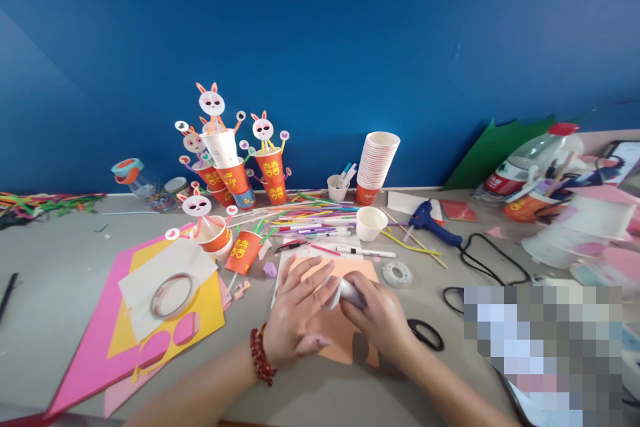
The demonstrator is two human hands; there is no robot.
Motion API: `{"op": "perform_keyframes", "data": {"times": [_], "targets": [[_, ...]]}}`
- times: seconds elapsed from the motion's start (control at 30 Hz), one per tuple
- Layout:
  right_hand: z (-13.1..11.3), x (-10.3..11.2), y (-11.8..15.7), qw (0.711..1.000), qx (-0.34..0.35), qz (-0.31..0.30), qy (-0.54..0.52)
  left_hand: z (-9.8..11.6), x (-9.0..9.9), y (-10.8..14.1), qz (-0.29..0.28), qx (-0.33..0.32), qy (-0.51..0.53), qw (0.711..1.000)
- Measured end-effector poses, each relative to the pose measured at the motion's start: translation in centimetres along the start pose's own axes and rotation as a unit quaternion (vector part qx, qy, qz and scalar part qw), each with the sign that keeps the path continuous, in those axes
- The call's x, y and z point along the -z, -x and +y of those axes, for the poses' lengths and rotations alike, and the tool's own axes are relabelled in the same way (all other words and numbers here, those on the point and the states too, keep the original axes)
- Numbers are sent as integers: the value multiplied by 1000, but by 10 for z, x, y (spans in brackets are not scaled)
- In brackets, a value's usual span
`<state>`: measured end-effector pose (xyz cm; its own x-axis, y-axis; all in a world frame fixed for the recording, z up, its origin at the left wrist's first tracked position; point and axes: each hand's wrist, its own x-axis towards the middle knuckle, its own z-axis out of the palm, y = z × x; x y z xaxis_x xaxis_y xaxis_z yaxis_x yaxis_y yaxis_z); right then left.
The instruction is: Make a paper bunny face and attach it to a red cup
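Observation:
Above an orange paper sheet [333, 330], my right hand [375, 310] is wrapped round a small white object [350, 293], possibly a roll or tube; its exact kind is hard to make out. My left hand [303, 310], with a red bead bracelet [261, 355] at the wrist, has its fingers spread, and its fingertips are beside the white object. A clear tape roll [397, 273] lies right of the hands. The black loops of scissors [426, 334] show beside my right wrist. Pens [365, 251] lie behind the sheet.
Rabbit-faced paper cups [239, 252] stand at the back left. A cup stack [377, 163], a small white cup [371, 223] and a blue glue gun [431, 223] are behind the hands. Pink and yellow sheets [95, 340] with a tape ring [171, 295] lie left; a bottle [530, 153] is right.

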<state>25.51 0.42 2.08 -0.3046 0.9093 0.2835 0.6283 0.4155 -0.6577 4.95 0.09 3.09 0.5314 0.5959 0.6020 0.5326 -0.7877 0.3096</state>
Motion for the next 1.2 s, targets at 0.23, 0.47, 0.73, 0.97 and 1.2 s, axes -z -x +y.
{"op": "perform_keyframes", "data": {"times": [0.23,0.47,0.73,0.97,1.2], "targets": [[-6,-1,2,999,23,-5,31,-2,5,-1,-22,-1,-21,1000],[-3,1,-1,1000,9,-9,2,-5,3,3,-9,-11,-27,1000],[-4,-2,1,999,28,-3,15,-5,5,1,-19,0,-11,1000],[-2,2,0,1000,12,3,2,-1,5,2,-20,16,6,1000],[-5,0,2,998,46,4,41,-1,8,0,-30,5,-5,1000]]}}
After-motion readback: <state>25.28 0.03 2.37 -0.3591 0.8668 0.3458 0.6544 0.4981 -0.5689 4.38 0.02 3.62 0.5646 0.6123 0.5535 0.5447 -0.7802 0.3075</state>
